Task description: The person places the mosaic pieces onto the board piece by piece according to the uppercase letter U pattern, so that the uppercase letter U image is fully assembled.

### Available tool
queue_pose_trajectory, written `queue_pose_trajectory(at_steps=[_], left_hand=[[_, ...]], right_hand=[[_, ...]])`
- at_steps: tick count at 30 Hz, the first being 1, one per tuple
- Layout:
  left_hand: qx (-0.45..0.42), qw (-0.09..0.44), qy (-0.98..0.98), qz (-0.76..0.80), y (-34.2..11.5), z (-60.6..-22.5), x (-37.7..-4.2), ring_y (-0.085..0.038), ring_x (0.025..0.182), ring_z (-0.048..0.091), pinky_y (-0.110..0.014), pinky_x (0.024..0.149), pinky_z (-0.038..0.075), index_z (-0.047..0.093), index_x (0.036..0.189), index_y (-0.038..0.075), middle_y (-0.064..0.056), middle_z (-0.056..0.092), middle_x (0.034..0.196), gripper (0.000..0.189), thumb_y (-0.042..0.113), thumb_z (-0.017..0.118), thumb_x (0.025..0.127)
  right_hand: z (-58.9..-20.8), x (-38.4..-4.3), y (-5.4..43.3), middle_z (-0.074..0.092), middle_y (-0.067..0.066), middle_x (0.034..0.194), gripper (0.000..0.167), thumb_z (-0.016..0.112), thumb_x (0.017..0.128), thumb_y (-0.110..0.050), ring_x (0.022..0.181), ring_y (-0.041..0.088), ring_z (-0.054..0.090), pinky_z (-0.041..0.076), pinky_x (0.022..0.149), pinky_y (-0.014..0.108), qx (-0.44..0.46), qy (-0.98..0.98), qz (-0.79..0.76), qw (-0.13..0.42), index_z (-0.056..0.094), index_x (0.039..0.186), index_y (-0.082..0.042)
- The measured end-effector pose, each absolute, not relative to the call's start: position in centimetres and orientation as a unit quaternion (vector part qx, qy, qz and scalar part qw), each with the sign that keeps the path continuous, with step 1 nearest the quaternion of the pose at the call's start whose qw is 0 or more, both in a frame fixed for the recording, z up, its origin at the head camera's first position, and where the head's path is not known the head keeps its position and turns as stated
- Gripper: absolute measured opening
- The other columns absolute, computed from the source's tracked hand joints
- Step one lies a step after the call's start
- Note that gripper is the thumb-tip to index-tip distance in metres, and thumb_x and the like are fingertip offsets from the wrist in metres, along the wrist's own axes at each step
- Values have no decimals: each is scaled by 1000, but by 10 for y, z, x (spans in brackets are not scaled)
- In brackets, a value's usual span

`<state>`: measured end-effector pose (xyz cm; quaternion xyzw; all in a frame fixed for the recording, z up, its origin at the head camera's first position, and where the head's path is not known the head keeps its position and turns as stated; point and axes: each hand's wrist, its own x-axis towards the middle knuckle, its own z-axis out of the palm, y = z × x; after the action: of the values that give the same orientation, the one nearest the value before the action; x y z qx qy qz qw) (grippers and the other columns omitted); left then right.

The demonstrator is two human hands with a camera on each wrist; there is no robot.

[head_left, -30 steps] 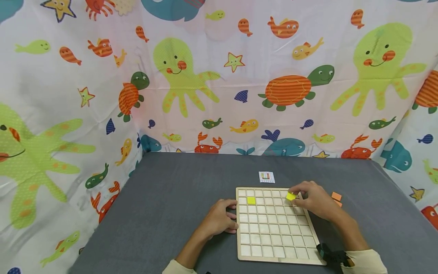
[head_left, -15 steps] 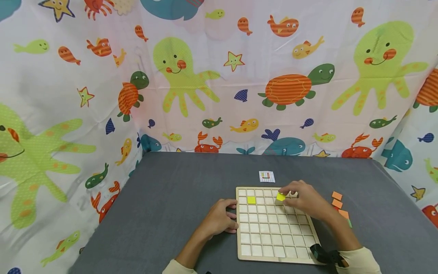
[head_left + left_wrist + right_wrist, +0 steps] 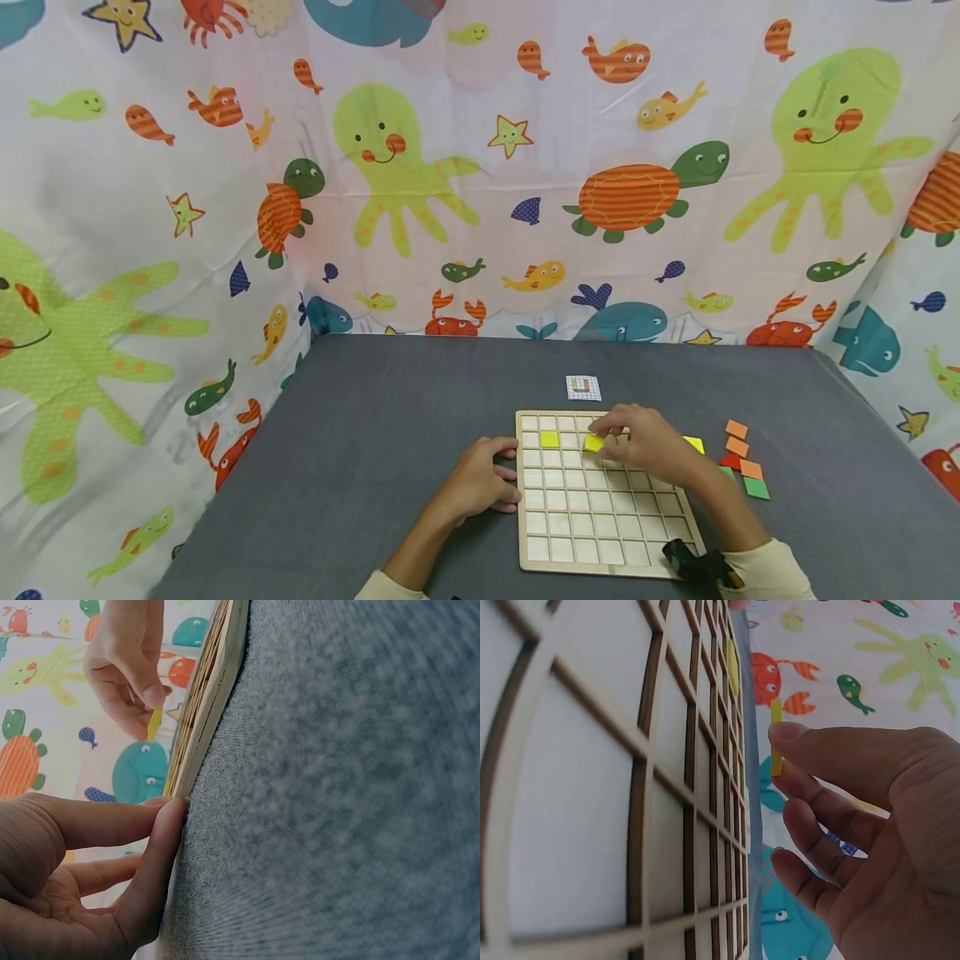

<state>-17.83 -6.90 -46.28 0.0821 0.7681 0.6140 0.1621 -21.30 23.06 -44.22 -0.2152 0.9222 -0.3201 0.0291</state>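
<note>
Tile (image 3: pixel 593 442) pinched by the right hand (image 3: pixel 645 442) has moved leftward over the gridded board (image 3: pixel 577 501), nearer the seated yellow square (image 3: pixel 550 438), seemingly for placing, while the left hand (image 3: pixel 482 477) touches the edge, fingers apart.

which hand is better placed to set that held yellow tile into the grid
The right hand, most likely: it pinches the yellow tile above the wooden grid board, while the left hand touches the board's left edge.

Grid board (image 3: pixel 558 523) lay on table (image 3: pixel 420 400). One tile (image 3: pixel 549 439) sat in it, near back left corner. Card (image 3: pixel 582 387) lay behind board; loose tiles (image 3: pixel 756 488) lay to its right.
</note>
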Motion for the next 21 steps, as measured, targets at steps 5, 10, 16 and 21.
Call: queue_pose_trajectory(at_steps=[5, 10, 16, 21], left_hand=[[82, 161, 770, 612, -69, -463, -178, -26, 100, 68, -37, 62, 68, 58, 146, -3, -17, 56, 129, 76, -22, 78, 75], [82, 160, 770, 612, -69, -463, -179, -25, 100, 68, -37, 62, 68, 58, 146, -3, -17, 56, 129, 77, -21, 78, 74], [80, 161, 770, 612, -69, -464, -179, -26, 100, 69, -37, 61, 68, 57, 146, -3, -17, 56, 129, 77, -21, 79, 74], [78, 162, 771, 611, -68, -464, -180, -25, 99, 69, -37, 62, 68, 58, 146, -3, -16, 56, 129, 77, -20, 79, 74]], right_hand=[[-441, -213, 221, 72, -4, 106, 26, 81, 90, -14, 96, 18, 62, 56, 73, 30, -219, 915, -337, 42, 80, 116, -13], [-441, -216, 211, 72, -2, 105, 27, 79, 91, -11, 93, 16, 62, 56, 73, 28, -233, 907, -346, 56, 79, 118, -8], [-443, -218, 198, 73, -1, 103, 30, 81, 90, -12, 90, 15, 61, 56, 73, 27, -236, 902, -353, 77, 78, 119, -4], [-445, -219, 190, 73, 0, 102, 33, 85, 87, -11, 88, 15, 61, 57, 74, 27, -237, 899, -357, 90, 78, 119, -3]])
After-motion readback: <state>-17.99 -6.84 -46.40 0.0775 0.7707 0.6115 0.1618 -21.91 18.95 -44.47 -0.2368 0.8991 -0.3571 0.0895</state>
